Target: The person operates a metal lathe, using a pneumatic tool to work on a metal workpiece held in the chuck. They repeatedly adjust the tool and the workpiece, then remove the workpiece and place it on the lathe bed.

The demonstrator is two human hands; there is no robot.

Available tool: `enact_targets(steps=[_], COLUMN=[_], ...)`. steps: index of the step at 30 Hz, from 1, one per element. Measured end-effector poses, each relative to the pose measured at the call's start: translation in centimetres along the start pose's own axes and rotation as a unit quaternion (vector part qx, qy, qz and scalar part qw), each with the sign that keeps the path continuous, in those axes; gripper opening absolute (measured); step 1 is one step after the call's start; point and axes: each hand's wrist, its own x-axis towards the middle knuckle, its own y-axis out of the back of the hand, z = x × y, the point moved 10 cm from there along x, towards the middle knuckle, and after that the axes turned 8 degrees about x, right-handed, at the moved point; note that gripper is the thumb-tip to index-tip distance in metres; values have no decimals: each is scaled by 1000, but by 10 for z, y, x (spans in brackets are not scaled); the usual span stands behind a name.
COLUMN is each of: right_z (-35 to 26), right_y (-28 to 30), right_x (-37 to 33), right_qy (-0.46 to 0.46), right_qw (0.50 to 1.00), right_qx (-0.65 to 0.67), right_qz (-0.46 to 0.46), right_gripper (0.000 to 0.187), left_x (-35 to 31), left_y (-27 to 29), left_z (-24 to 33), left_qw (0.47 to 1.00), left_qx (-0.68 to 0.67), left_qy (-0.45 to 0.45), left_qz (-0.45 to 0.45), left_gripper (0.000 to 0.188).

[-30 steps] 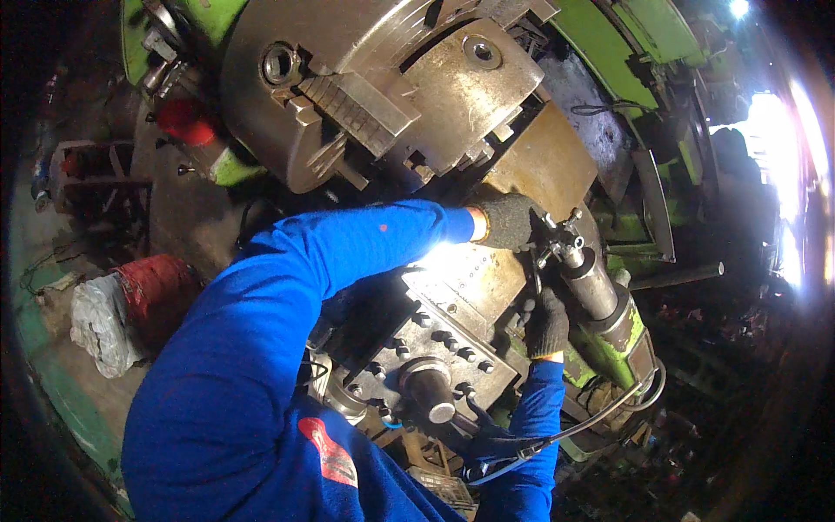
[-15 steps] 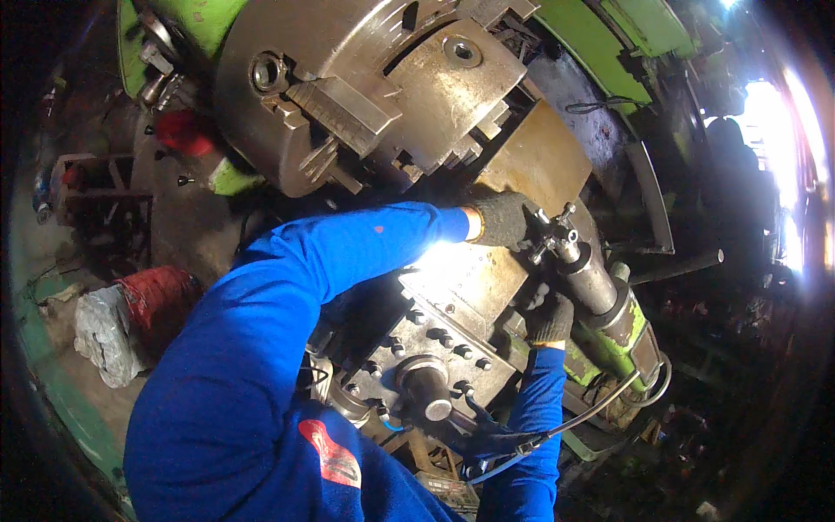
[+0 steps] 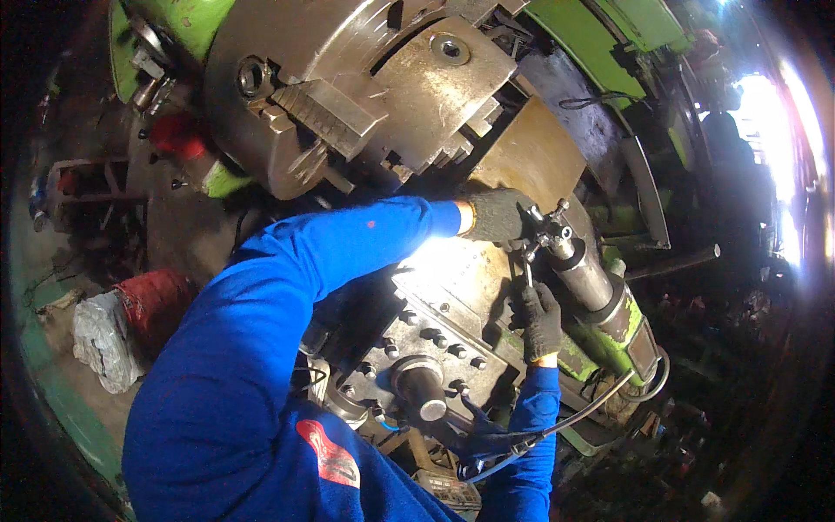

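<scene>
While around tool (image 3: 528, 274), fingers (image 3: 548, 299) off chuck (image 3: 348, 63).

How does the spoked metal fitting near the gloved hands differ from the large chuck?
Size: the spoked fitting is small; the chuck is far larger.
Shape: the spoked fitting has short arms around its centre, while the chuck is broad and rounded, with stepped blocks.
Handling: the left hand and right hand are close to the spoked fitting; neither touches the chuck.
Both look like bare metal.

No legible text; red patch (image 3: 328, 451) on blue garment (image 3: 213, 374), marking (image 3: 348, 472) unclear.
</scene>
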Motion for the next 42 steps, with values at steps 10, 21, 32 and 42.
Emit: enact_targets(steps=[10,21,32,42], right_z=[6,-22,-22,-40], right_y=[18,-15,-9,-34], right_x=[13,24,54,55], right_qy=[-18,-46,14,70], right_qw=[949,976,925,892], right_qx=[-303,-210,-366,-431], right_qz=[85,37,101,117], right_gripper=[65,72,75,66], left_x=[5,-25,-305,-350], left_y=[-44,-44,53,173], left_z=[-22,9,192,280], left_qw=[989,814,910,518], left_qx=[16,550,270,654], left_qy=[-116,-184,-138,-130], left_qz=[-90,-19,283,536], left_gripper=[23,21,29,77])
